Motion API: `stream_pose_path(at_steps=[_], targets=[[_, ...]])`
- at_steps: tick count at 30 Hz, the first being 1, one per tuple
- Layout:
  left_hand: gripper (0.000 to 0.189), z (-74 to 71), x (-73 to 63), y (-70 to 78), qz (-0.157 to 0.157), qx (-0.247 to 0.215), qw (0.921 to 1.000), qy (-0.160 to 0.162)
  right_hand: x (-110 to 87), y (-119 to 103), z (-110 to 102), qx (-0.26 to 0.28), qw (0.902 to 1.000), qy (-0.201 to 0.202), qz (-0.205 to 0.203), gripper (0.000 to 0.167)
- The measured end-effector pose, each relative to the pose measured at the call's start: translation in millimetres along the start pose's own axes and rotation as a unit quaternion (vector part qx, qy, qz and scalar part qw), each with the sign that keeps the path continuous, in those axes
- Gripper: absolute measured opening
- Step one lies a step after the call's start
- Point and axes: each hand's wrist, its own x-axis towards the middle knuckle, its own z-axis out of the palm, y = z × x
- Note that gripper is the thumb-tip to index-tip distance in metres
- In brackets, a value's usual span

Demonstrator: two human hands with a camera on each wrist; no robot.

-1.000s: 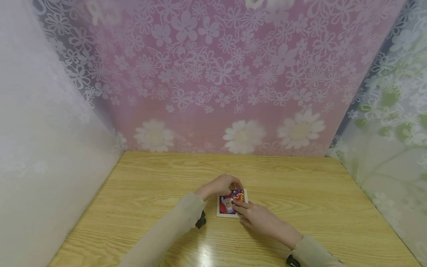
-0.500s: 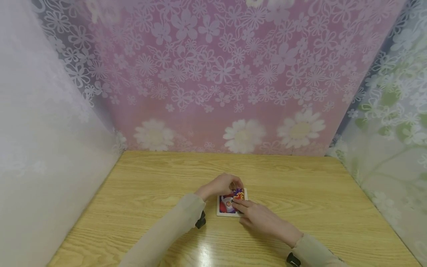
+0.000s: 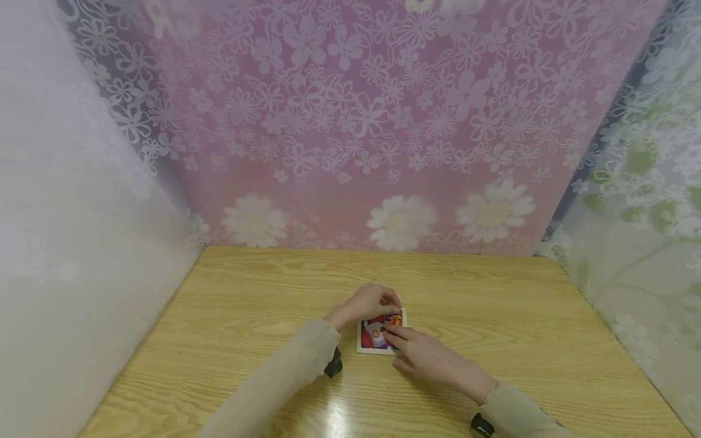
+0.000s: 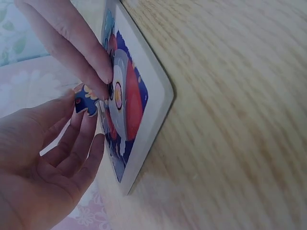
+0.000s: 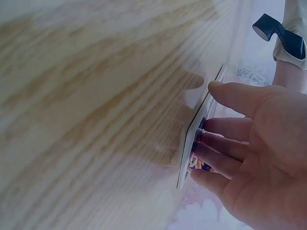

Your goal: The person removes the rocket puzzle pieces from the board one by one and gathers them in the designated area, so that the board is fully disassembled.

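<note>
A small jigsaw puzzle (image 3: 374, 334) with a white-bordered tray (image 4: 158, 91) lies on the table, showing a grey, red and dark blue picture. My left hand (image 3: 369, 302) reaches over its far side. Between thumb and index finger it pinches a puzzle piece (image 4: 86, 100), dark blue with orange, tilted up off the picture. My right hand (image 3: 432, 357) lies at the near right corner, its extended fingers (image 4: 98, 62) resting on the picture close beside the piece. In the right wrist view, the right thumb (image 5: 223, 91) is at the tray's edge. These fingers cover part of the picture.
The wood-grain table (image 3: 263, 286) reaches back to a pink floral curtain (image 3: 339, 152). A pale sheet (image 3: 98, 231) hangs on the left and a flowered one (image 3: 652, 243) on the right. Dark straps (image 3: 333, 363) show at both wrists.
The left thumb has shifted slightly right near the puzzle's far edge, and the pinched piece has changed its tilt. The right hand stays in place on the puzzle.
</note>
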Motion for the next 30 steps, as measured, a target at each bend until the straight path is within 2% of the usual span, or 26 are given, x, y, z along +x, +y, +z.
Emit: stream_pose_path(at_steps=[7, 15, 20, 30], targets=[[0.012, 2.8, -1.7, 5.3, -0.018, -0.025, 0.9992, 0.024, 0.5, 1.4, 2.4, -0.007, 1.0, -0.002, 0.003, 0.054], [0.011, 2.8, 0.6, 1.4, -0.017, -0.045, 0.9974, 0.052, 0.2, 1.2, 1.5, -0.002, 1.0, -0.001, 0.001, 0.054], [0.011, -5.9, -0.8, -5.8, -0.022, -0.063, 0.9961, 0.058, 1.9, 4.3, 2.9, 0.006, 0.9999, -0.001, -0.011, 0.054], [0.01, -27.5, -19.2, -15.7, -0.064, -0.082, 0.9915, 0.078, 0.9, 4.0, -3.2, 0.027, 0.9995, -0.012, 0.001, 0.056]])
